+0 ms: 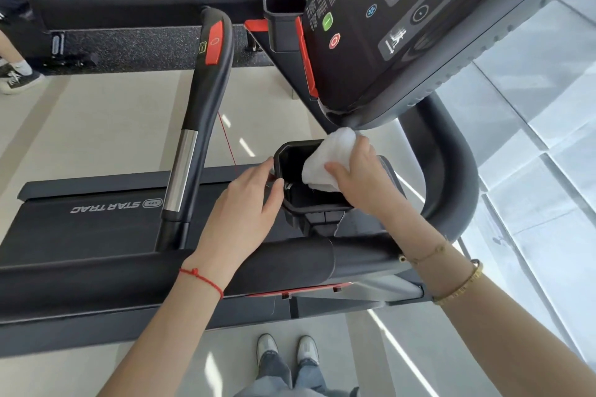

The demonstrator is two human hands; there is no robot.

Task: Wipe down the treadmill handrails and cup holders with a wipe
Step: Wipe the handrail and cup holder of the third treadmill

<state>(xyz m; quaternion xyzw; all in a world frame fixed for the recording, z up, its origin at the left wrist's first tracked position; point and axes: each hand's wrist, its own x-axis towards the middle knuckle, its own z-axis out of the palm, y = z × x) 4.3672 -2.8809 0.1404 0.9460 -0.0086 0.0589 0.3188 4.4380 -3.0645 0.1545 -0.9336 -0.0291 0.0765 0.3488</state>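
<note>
The right hand [354, 171] holds a white wipe [329, 159], with the thumb and fingers pinched around it. The wipe is bunched up and hangs over the rim of the near cup holder [309, 209], partly down inside it. The left hand [248, 200] rests on the other side of that cup holder, just across from the right hand. Its fingers are mostly straight, and the thumb touches the rim. It holds nothing.

The wipe looks soft, thin and very light. It will bend and squash into corners easily, so it is best held in a bunch in the fingers, the way it is now. It could slip or tear if rubbed hard on an edge.

The cup holder is black, deep and stiff, with angled corners. It looks fixed to the treadmill, so it should not move when pushed.

A second cup holder [285, 22] sits far beyond the hands, up by the console [419, 26]. A long dark handrail [200, 113] with a red patch and a silver band stands beyond the left hand. Another thick handrail [451, 171] curves past the right hand.
</note>
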